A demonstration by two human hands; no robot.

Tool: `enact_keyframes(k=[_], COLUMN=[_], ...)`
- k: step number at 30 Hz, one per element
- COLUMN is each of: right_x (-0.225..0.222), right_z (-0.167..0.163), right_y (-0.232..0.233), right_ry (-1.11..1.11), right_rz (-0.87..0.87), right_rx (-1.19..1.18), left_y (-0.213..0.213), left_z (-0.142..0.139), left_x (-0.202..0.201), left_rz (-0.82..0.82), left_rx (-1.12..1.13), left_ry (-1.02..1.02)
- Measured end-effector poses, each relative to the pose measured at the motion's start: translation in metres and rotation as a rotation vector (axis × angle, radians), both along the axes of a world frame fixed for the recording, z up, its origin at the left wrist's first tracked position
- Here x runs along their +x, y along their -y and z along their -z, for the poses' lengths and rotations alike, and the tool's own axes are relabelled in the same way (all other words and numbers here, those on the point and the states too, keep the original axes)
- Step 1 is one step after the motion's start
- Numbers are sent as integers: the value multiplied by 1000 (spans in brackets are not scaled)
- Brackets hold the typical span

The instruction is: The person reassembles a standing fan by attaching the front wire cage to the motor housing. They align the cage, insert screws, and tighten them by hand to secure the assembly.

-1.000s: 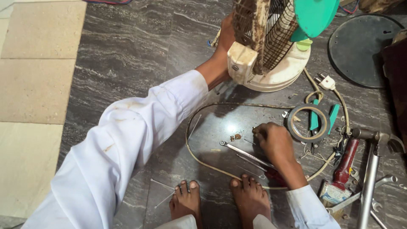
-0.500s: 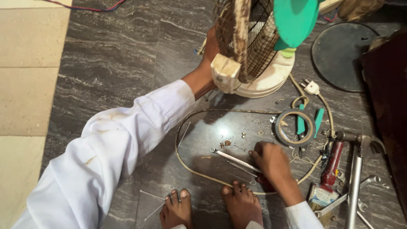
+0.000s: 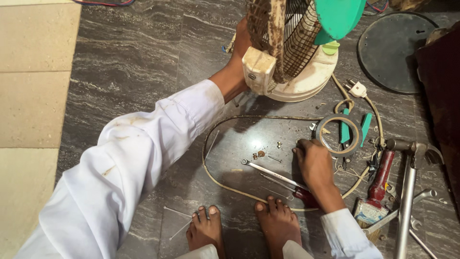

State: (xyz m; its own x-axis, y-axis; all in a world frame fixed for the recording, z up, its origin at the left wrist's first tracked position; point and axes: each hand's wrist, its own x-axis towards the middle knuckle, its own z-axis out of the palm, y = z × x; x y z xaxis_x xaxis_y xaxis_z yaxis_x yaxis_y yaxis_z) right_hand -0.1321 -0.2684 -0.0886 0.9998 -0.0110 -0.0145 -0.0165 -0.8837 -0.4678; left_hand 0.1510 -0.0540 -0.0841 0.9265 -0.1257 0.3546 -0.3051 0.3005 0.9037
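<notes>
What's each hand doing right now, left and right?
Left hand: shut on the fan, at its rusty cage.
Right hand: down on the floor among the screws, fingers curled; cannot tell if it holds anything.

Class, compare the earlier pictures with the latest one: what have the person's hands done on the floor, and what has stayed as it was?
The right hand has slid along the floor among the small screws, ending nearer the tape roll; whether it picked anything up cannot be told. The left hand has stayed on the fan. The wrench, hammer and cord lie as before.
</notes>
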Motion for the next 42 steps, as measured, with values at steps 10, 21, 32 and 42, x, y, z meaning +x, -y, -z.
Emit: enact_keyframes(k=[10, 21, 32, 42], right_x=[18, -7, -32, -44], right_z=[-8, 6, -14, -33], right_y=[-3, -60, -32, 58], right_ry=[-40, -94, -80, -350], right_rz=[-53, -347, -117, 231], right_rx=[-104, 71, 283, -41], left_y=[3, 1, -6, -15], left_z=[-22, -43, -33, -30], left_x=[-16, -28, -21, -28], left_rz=[4, 145, 139, 149], left_rx=[-190, -370, -372, -375], left_ry=[-148, -320, -370, -410])
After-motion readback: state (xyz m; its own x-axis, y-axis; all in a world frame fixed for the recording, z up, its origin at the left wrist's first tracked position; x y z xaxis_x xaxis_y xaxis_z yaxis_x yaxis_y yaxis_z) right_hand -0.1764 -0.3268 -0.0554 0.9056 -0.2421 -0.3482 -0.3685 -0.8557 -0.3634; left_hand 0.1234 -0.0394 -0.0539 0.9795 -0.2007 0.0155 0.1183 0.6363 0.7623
